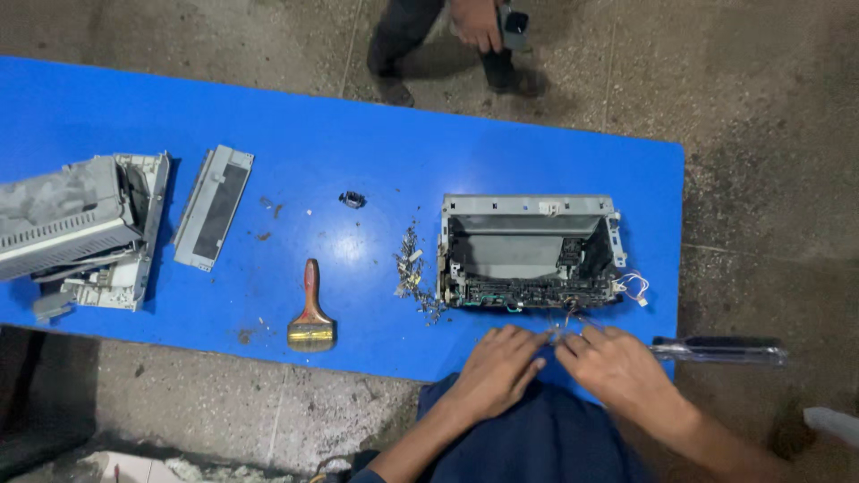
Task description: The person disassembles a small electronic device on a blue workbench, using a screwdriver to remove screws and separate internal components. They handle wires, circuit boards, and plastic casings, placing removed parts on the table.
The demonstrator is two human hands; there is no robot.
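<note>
Blue table [358, 134] bears paintbrush [311, 313]; screw pile [413, 268] beside gutted printer chassis [528, 250].

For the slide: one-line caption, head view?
Both hands pinch wires beside a stripped printer chassis on a blue table.

We see the small part [557, 337] pinched between left hand [497, 368] and right hand [616, 368] as too small and blurred to identify. Our forearms run off the bottom edge. The grey casing [63, 219] is cut by the left edge. A bystander [452, 40] is cropped at the top; the object [514, 25] in that hand is blurred.
</note>
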